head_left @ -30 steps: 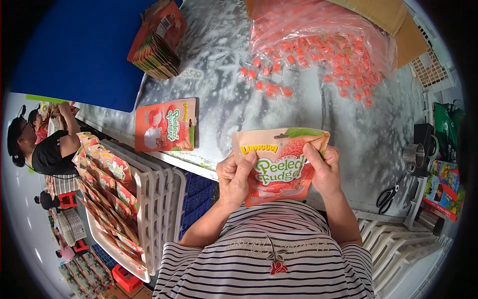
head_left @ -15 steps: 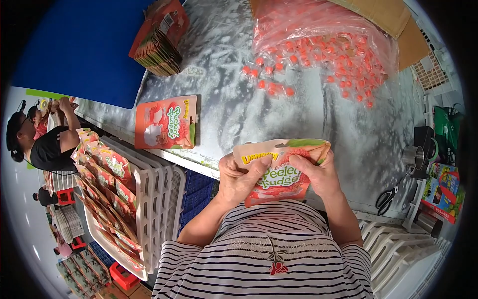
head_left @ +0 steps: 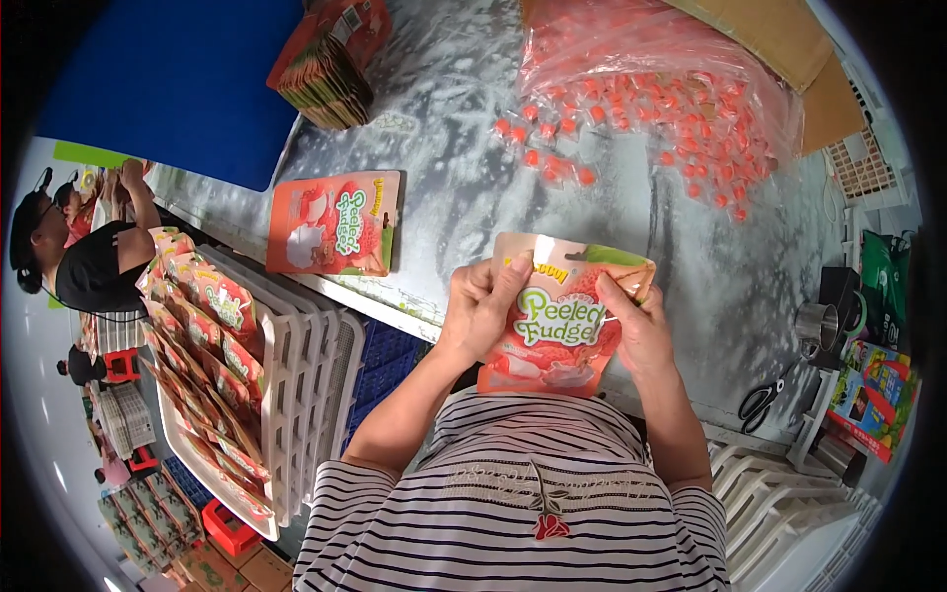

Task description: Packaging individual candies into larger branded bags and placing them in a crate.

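A pink and green candy pouch (head_left: 552, 335) is held upright in front of my chest, its printed front facing me. My left hand (head_left: 483, 306) grips its left edge, thumb on the front near the top. On the other side my right hand (head_left: 639, 321) pinches the upper right part the same way. The fingers behind the pouch are hidden. Another such pouch (head_left: 333, 223) lies flat on the table to the left. Farther off, loose wrapped red candies (head_left: 691, 128) spill from a clear plastic bag (head_left: 631, 49).
A row of pouches (head_left: 330, 84) stands on the table at the far left by a blue board (head_left: 168, 89). Stacked white crates (head_left: 306, 395) hold more pouches at left. Black scissors (head_left: 760, 405) and a metal cup (head_left: 817, 326) lie at right. A co-worker (head_left: 99, 261) is far left.
Both hands have raised the pouch slightly away from my body and spread toward its edges, so more of its front shows. My left thumb has moved higher and my right thumb further right.
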A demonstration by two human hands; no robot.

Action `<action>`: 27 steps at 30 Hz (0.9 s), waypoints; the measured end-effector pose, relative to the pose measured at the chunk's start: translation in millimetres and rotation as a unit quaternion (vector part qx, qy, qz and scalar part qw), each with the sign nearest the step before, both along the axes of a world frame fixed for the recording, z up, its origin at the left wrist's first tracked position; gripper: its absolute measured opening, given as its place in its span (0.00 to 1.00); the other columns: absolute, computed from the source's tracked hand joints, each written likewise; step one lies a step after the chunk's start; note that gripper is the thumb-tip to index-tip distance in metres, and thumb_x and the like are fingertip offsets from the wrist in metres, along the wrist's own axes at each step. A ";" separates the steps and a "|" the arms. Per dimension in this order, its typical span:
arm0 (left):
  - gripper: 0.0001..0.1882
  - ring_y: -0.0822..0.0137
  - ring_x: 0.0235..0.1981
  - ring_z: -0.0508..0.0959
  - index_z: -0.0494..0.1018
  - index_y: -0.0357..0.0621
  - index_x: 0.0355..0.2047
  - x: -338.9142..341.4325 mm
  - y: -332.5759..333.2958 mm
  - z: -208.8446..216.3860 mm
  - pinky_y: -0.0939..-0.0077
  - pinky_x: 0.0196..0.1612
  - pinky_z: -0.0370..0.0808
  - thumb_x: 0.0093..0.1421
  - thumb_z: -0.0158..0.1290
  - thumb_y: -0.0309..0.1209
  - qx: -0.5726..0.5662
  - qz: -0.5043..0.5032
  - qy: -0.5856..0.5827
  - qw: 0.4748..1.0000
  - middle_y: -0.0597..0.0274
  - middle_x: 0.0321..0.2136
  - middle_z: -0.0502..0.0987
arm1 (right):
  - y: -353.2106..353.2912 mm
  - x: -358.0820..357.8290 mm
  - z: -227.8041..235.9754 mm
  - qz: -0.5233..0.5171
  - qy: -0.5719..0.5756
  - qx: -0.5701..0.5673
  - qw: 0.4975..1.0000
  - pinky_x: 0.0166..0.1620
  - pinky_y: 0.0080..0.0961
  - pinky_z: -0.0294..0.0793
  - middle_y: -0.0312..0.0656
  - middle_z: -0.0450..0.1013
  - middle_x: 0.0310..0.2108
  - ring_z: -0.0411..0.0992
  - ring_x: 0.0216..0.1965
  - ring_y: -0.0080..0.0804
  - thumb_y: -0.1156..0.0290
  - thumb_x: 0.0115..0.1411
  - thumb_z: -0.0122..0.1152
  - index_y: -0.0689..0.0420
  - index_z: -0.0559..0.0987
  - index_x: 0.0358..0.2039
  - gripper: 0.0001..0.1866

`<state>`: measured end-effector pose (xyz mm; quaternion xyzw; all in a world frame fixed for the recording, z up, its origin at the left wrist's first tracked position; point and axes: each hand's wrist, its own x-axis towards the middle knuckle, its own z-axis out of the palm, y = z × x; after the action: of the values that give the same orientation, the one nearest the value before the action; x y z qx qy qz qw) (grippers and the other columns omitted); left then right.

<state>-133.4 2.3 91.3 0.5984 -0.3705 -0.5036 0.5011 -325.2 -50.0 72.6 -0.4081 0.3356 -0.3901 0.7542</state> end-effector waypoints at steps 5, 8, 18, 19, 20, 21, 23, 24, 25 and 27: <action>0.20 0.77 0.41 0.71 0.70 0.33 0.49 15.0 -15.6 -10.9 0.80 0.47 0.68 0.67 0.49 0.39 -0.047 0.048 -0.017 0.998 0.60 0.39 0.75 | -11.8 -4.2 -12.1 -0.087 -0.033 0.067 0.993 0.48 0.26 0.74 0.38 0.75 0.44 0.74 0.44 0.24 0.70 0.65 0.53 0.59 0.74 0.49 0.14; 0.25 0.70 0.44 0.73 0.64 0.34 0.56 31.2 -5.7 -23.3 0.73 0.50 0.69 0.67 0.46 0.42 -0.089 0.182 -0.027 0.979 0.58 0.43 0.75 | -21.5 -9.6 -9.4 -0.147 -0.088 0.108 0.979 0.50 0.30 0.74 0.39 0.74 0.47 0.73 0.47 0.27 0.69 0.65 0.53 0.57 0.72 0.50 0.14; 0.25 0.66 0.45 0.77 0.65 0.42 0.55 -3.7 40.7 -29.3 0.64 0.50 0.76 0.59 0.58 0.35 0.023 0.082 0.398 0.913 0.60 0.47 0.75 | -8.7 16.5 -0.9 -0.090 -0.212 0.175 0.957 0.58 0.43 0.67 0.40 0.69 0.55 0.67 0.56 0.34 0.67 0.65 0.52 0.56 0.70 0.56 0.19; 0.25 0.67 0.44 0.78 0.65 0.42 0.54 -5.2 40.9 -22.3 0.65 0.48 0.77 0.59 0.59 0.30 0.012 0.104 0.433 0.895 0.60 0.46 0.75 | -5.6 18.9 -8.7 -0.129 -0.173 0.152 0.965 0.58 0.43 0.66 0.40 0.69 0.54 0.66 0.56 0.35 0.64 0.65 0.53 0.55 0.70 0.55 0.19; 0.23 0.68 0.43 0.78 0.67 0.42 0.53 -0.4 42.2 -25.3 0.67 0.47 0.77 0.58 0.58 0.28 0.013 0.110 0.440 0.891 0.61 0.45 0.76 | -4.0 18.5 -7.5 -0.078 -0.185 0.142 0.969 0.59 0.43 0.65 0.39 0.67 0.55 0.65 0.57 0.35 0.64 0.66 0.52 0.55 0.67 0.58 0.21; 0.22 0.69 0.43 0.78 0.67 0.42 0.53 4.4 44.8 -26.4 0.67 0.47 0.77 0.58 0.59 0.28 -0.008 0.111 0.428 0.897 0.61 0.44 0.76 | -2.4 18.8 -7.8 -0.059 -0.175 0.118 0.976 0.59 0.45 0.63 0.39 0.66 0.57 0.64 0.58 0.35 0.63 0.66 0.51 0.55 0.64 0.60 0.24; 0.21 0.70 0.43 0.78 0.69 0.42 0.51 19.8 52.4 -18.5 0.68 0.47 0.77 0.58 0.59 0.29 -0.046 0.120 0.402 0.907 0.62 0.43 0.77 | 10.0 31.8 8.7 -0.041 -0.206 0.099 0.973 0.59 0.46 0.63 0.40 0.68 0.55 0.66 0.55 0.35 0.55 0.67 0.47 0.57 0.67 0.57 0.24; 0.21 0.71 0.43 0.77 0.69 0.43 0.51 29.3 58.7 -10.3 0.68 0.47 0.76 0.57 0.60 0.29 -0.064 0.130 0.388 0.910 0.63 0.43 0.77 | 9.0 30.2 4.9 0.081 -0.275 0.088 0.954 0.60 0.43 0.63 0.43 0.66 0.57 0.64 0.58 0.38 0.55 0.67 0.48 0.58 0.64 0.59 0.26; 0.21 0.72 0.42 0.77 0.70 0.42 0.50 40.6 67.7 -7.6 0.69 0.47 0.76 0.57 0.60 0.30 -0.089 0.144 0.370 0.914 0.64 0.42 0.78 | 5.1 29.0 0.4 0.200 -0.340 0.076 0.915 0.61 0.40 0.64 0.45 0.64 0.59 0.62 0.60 0.40 0.56 0.66 0.49 0.60 0.62 0.61 0.29; 0.20 0.72 0.39 0.78 0.71 0.41 0.49 65.4 90.4 10.4 0.70 0.44 0.77 0.57 0.61 0.31 -0.113 0.203 0.313 0.921 0.64 0.41 0.78 | 6.5 38.4 -7.9 0.236 -0.291 0.094 0.922 0.56 0.38 0.68 0.47 0.67 0.55 0.66 0.55 0.40 0.55 0.66 0.49 0.62 0.63 0.60 0.29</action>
<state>-68.0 92.6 101.7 0.4116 -0.1199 -0.5078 0.7473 -286.7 -43.5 64.7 -0.2713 0.0302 -0.2686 0.9237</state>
